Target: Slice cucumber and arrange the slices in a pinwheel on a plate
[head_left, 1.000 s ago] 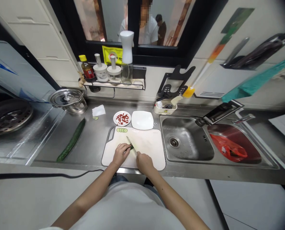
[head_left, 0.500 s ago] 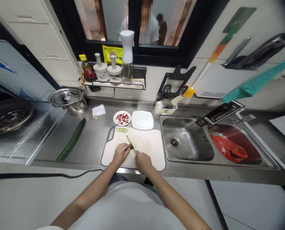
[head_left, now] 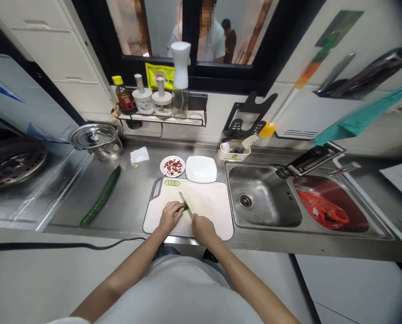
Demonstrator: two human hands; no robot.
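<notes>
On the white cutting board, my left hand is closed on a short piece of cucumber, most of which my fingers hide. My right hand grips the handle of a knife, its blade slanting up and left against the right end of the piece. Several cucumber slices lie in a row near the board's top left. Behind the board stand a white plate of chopped red bits and a bare white square plate. A whole cucumber lies on the counter to the left.
A double sink adjoins the board on the right, with a red plastic bag in its far basin. At the back left are a lidded steel pot and a paper towel. A wall rack holds seasoning containers.
The knife and my right hand have shifted very slightly to the right. My left hand stays in place on the cucumber piece.
</notes>
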